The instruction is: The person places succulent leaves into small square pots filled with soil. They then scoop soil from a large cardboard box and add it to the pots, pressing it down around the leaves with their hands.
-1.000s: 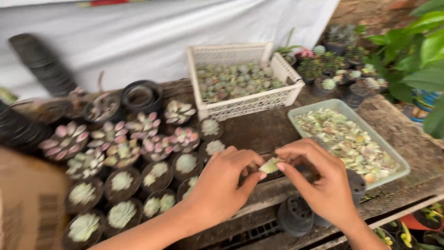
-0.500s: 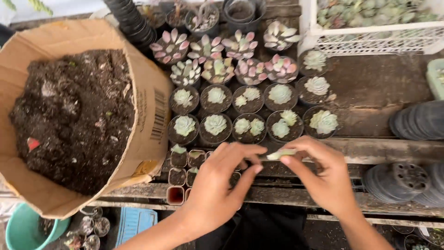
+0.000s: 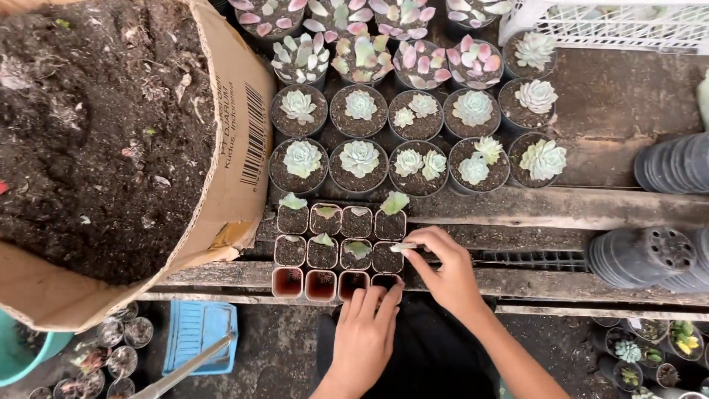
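Left hand point(image 3: 365, 336) lay low in the frame, just left of centre, fingers held loosely together with their tips resting on the near edge of the tray point(image 3: 340, 253), at its bottom-right cells; it pinched nothing.

Far left, the cardboard box point(image 3: 244, 155) of dark soil point(image 3: 96, 125) filled the upper left of the frame. Below it, at the lower left, sat a teal tub point(image 3: 22, 355), some tiny pots point(image 3: 111, 340) and a blue crate point(image 3: 196, 336).

At centre, the tray of small square cells sat on the plank bench point(image 3: 561, 207). Its upper two rows held soil and a few leaf cuttings; the bottom row looked mostly unfilled.

My right hand point(image 3: 447, 270) reached in from the lower right, thumb and forefinger pinched on a small pale leaf point(image 3: 402, 247), holding it at the rightmost cell of the middle row. I could not tell whether the leaf touched the soil.

Above the tray, round pots of pale green rosettes point(image 3: 413, 140) stood in two rows, with pink-tipped ones point(image 3: 369, 52) beyond them at the top. A white basket point(image 3: 613, 22) took the upper right, and stacks of black pots point(image 3: 650, 255) lay on their sides at the right edge.
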